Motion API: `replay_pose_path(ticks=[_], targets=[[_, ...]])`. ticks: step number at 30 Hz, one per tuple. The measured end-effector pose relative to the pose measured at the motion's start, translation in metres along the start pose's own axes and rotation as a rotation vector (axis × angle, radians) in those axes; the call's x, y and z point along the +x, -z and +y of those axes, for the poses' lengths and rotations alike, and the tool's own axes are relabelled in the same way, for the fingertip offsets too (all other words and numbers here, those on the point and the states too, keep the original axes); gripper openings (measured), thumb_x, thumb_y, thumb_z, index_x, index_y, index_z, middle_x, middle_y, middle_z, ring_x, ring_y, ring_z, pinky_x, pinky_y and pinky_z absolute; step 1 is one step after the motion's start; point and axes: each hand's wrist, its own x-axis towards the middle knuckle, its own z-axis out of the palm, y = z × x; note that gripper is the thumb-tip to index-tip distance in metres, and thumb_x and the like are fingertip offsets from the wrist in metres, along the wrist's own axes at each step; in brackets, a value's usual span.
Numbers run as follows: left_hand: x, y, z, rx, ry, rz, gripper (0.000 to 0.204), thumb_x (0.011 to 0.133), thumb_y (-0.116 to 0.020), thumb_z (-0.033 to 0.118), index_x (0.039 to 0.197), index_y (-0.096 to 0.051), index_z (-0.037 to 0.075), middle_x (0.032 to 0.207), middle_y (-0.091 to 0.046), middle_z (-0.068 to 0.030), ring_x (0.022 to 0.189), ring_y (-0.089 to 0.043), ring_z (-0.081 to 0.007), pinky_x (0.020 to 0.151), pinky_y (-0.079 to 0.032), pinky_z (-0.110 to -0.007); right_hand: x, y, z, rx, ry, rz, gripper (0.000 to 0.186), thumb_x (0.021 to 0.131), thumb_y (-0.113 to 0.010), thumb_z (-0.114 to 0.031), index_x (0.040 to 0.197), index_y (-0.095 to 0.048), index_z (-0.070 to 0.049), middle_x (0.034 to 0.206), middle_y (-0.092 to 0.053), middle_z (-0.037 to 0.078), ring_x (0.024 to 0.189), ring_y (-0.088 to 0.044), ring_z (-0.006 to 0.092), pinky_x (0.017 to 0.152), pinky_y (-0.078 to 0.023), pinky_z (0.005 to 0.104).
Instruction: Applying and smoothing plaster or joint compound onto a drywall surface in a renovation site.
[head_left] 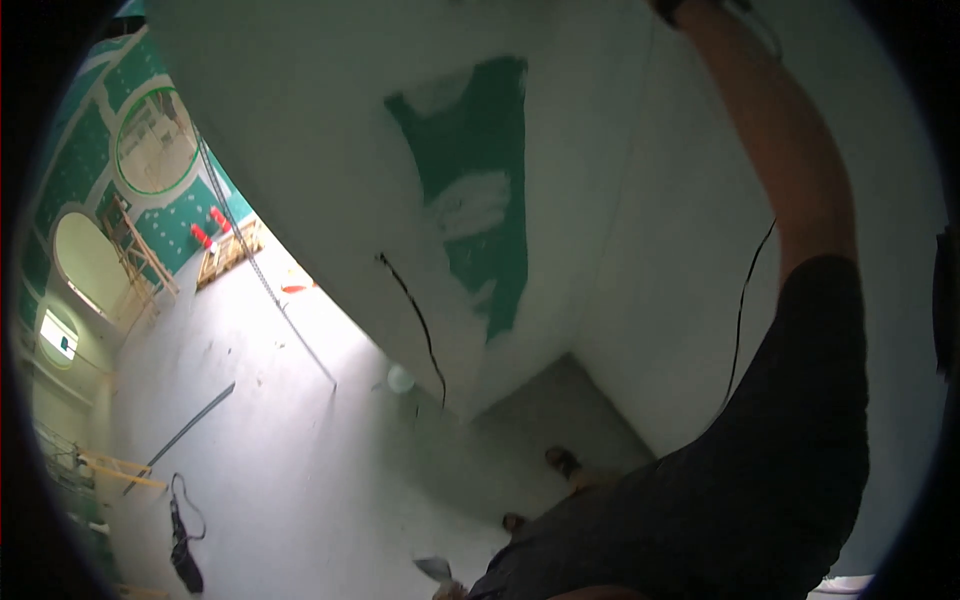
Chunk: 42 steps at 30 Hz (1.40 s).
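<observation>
My right arm reaches up along the pale wall (640, 230) to the top edge, where my right hand (668, 12) is mostly cut off beside a dark object; its fingers are hidden. At the bottom edge, a metal putty blade (432, 567) sticks out from what appears to be my left hand (450, 590), only partly in view. The wall ahead has an irregular green patch (480, 150) among white compound. A black cable (425, 325) hangs from it, and another dark cable (740, 310) hangs beside my right arm.
My feet (560, 460) are on the grey floor (300, 450) near the corner. At left stand a wooden frame (140, 250), a pallet (225, 262) with red cylinders (200, 236), and a yellow frame (120, 470). A black bag (185, 560) and a long strip (190, 430) lie there.
</observation>
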Motion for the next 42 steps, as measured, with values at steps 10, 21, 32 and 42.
replay_pose_path(ticks=[10,21,32,42], targets=[[-0.074,0.031,-0.025,0.276,-0.26,-0.282,0.028,0.087,-0.064,0.042,0.094,-0.073,0.016,0.103,-0.07,-0.0074,0.101,-0.067,-0.0306,0.084,-0.054,-0.045,-0.218,-0.253,0.049,0.232,-0.071,-0.038,0.055,0.101,-0.052,-0.042,0.134,-0.058,0.001,0.136,-0.058,0.026,0.126,-0.055,0.0396,0.113,-0.038,0.0477],[-0.205,0.139,0.046,-1.445,0.646,-0.096,0.02,0.085,-0.068,0.014,0.104,-0.065,0.008,0.083,-0.065,-0.0054,0.073,-0.066,-0.022,0.056,-0.051,-0.038,-0.464,-0.447,-0.153,0.535,-0.332,-0.417,0.03,0.093,-0.064,-0.023,0.122,-0.069,-0.015,0.128,-0.066,0.006,0.125,-0.057,0.03,0.11,-0.043,0.0443],[-0.299,0.058,0.023,-1.755,0.704,-0.037,0.051,0.082,-0.072,0.023,0.125,-0.056,-0.001,0.105,-0.067,-0.0094,0.093,-0.067,-0.0251,0.087,-0.055,-0.037,-0.587,-0.506,-0.38,1.718,-1.049,-0.492,0.032,0.093,-0.067,-0.014,0.124,-0.068,-0.008,0.109,-0.073,0.005,0.101,-0.068,0.0165,0.093,-0.054,0.0311],[-0.255,0.16,0.088,-1.356,0.951,-0.193,0.038,0.087,-0.071,0.021,0.12,-0.062,0.004,0.096,-0.069,-0.0086,0.076,-0.069,-0.028,0.072,-0.058,-0.037,-0.512,-0.349,-0.417,1.827,-1.046,-0.716,0.033,0.09,-0.07,-0.025,0.12,-0.07,-0.01,0.115,-0.073,0.007,0.106,-0.069,0.0188,0.093,-0.054,0.0322]])
